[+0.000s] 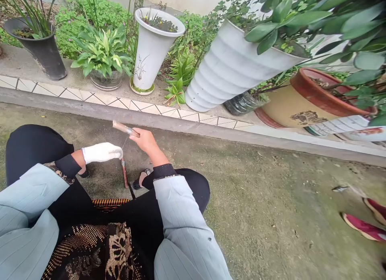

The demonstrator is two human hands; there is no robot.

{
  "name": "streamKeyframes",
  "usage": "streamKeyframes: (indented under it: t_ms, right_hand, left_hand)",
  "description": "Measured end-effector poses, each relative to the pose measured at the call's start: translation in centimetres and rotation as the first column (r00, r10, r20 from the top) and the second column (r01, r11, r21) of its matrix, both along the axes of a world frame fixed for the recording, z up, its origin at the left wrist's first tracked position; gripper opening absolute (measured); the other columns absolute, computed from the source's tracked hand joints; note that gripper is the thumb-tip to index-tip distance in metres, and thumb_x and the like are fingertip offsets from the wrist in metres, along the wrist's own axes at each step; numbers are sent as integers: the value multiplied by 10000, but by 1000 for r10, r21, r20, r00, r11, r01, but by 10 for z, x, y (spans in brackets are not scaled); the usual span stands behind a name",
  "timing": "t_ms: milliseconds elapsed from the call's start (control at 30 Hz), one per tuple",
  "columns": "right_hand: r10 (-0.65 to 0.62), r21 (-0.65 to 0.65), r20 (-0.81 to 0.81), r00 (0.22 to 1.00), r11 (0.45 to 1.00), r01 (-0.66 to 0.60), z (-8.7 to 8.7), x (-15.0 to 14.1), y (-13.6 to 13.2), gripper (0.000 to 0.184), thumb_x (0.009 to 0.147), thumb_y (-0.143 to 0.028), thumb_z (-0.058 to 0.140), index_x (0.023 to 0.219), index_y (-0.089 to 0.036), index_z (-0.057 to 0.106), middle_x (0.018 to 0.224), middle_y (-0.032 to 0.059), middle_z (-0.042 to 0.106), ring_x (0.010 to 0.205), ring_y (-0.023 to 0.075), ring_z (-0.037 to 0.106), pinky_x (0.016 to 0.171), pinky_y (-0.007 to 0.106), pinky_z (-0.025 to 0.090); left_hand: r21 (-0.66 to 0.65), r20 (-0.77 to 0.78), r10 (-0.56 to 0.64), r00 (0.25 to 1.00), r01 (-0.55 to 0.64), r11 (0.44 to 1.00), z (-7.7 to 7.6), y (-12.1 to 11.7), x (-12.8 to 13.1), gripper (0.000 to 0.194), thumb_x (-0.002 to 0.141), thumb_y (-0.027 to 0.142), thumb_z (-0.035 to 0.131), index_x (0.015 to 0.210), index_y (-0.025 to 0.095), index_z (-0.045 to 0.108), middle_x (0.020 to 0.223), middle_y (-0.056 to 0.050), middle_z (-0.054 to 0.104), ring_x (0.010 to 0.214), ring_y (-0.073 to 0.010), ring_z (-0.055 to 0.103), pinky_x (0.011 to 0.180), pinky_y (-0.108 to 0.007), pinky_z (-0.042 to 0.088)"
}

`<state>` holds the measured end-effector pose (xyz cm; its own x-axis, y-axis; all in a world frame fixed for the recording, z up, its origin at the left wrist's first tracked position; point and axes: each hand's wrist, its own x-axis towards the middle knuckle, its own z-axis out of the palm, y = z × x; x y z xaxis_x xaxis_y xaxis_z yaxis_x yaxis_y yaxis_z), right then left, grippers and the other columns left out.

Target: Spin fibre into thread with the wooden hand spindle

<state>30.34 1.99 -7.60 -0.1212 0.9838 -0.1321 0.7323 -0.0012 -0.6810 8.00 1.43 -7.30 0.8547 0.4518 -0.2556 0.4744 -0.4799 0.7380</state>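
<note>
My left hand (pixel 101 152), in a white glove, is closed at the top of a reddish-brown stick (pixel 124 176) that points down toward the ground. Something silvery shows around the stick just below the glove. My bare right hand (pixel 145 141) grips a pale wooden handle (pixel 120 127) with shiny wire or clear tape wound round it near my fingers. A thin wire or thread (pixel 125 141) runs slantwise from that handle down to the gloved fingers. What the glove's fingertips pinch is partly hidden.
A raised ledge with a tiled edge (pixel 144 107) carries potted plants, among them a white pot (pixel 150 51), a dark pot (pixel 45 57) and a large ribbed pot (pixel 223 67). At the right, a person's red shoes (pixel 366 227) stand on the concrete ground (pixel 256 199).
</note>
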Motion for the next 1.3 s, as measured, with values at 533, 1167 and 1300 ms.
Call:
streamKeyframes:
  t_ms: [533,1167,1300]
  right_hand:
    - [593,-13,-91,800,802,-597,15,-7,-16,236,773,-255,676,998,-188,705,983,21,689,916,171,599,792,248,389]
    - [562,-222,386,732,827,-517,12,-13,-16,189,850,-260,620,1030,-231,672,1013,54,680,936,203,603,712,269,362]
    - [626,-27,290,724,761,-648,17,-14,-16,229,864,-240,612,1077,-195,680,990,52,654,928,188,585,786,275,371]
  left_hand:
    - [-55,128,309,942,-305,951,5,21,-17,383,882,480,461,888,138,635,801,-37,653,731,-156,573,708,-252,460]
    - [175,-91,135,987,-117,977,9,17,-12,346,896,402,427,836,168,675,789,-9,668,690,-136,551,663,-214,388]
    - [-14,13,237,971,-237,971,13,26,-24,379,867,468,486,921,143,671,881,-21,682,796,-155,579,736,-218,439]
